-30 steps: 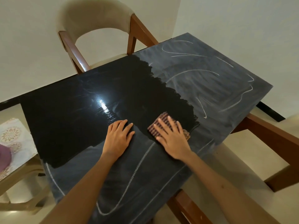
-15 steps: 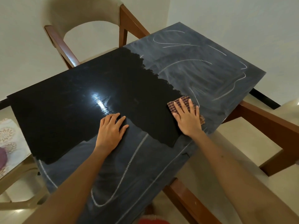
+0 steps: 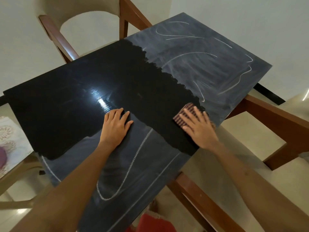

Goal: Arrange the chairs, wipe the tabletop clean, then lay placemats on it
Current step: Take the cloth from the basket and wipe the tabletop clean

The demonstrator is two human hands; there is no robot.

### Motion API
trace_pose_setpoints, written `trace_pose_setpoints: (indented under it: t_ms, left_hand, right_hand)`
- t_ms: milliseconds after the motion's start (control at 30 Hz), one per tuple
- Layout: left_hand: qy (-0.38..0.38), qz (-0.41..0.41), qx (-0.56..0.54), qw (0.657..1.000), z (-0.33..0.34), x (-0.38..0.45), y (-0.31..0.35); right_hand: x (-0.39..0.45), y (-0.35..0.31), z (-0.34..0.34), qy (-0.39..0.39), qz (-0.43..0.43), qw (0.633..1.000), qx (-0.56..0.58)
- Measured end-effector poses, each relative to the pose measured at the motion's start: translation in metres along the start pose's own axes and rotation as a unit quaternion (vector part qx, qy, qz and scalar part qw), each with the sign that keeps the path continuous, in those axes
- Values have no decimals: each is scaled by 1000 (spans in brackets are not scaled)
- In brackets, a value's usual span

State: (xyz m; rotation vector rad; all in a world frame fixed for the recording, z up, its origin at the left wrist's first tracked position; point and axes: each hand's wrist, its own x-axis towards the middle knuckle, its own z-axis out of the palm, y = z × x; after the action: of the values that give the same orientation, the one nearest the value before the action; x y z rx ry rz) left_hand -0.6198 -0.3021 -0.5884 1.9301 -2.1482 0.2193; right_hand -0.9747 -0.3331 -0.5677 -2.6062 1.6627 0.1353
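The black tabletop (image 3: 66, 106) is glossy where wiped; its far right part and near part are grey with dust and pale streaks. A brown checked cloth (image 3: 185, 113) lies near the right edge, at the border of the wiped area. My right hand (image 3: 199, 128) presses flat on the cloth with spread fingers. My left hand (image 3: 116, 127) rests flat on the table's middle, fingers straight, holding nothing. A beige chair with a wooden frame (image 3: 55, 34) stands at the far side.
Another wooden-framed chair (image 3: 275, 119) with a beige seat stands along the right side. At the left, a low stool carries a patterned white mat (image 3: 11, 141) and something purple. Something red (image 3: 150, 223) shows below the table's near edge.
My right hand has slid the cloth to the right and a little away, widening the clean black strip. My left hand has stayed in place on the table.
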Motion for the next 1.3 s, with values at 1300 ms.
trace_pose_setpoints:
  t_ms: [1300]
  left_hand:
    - [-29, 45, 28, 998, -16, -12, -8]
  right_hand:
    - [-75, -248, 10, 0, -54, 997, 47]
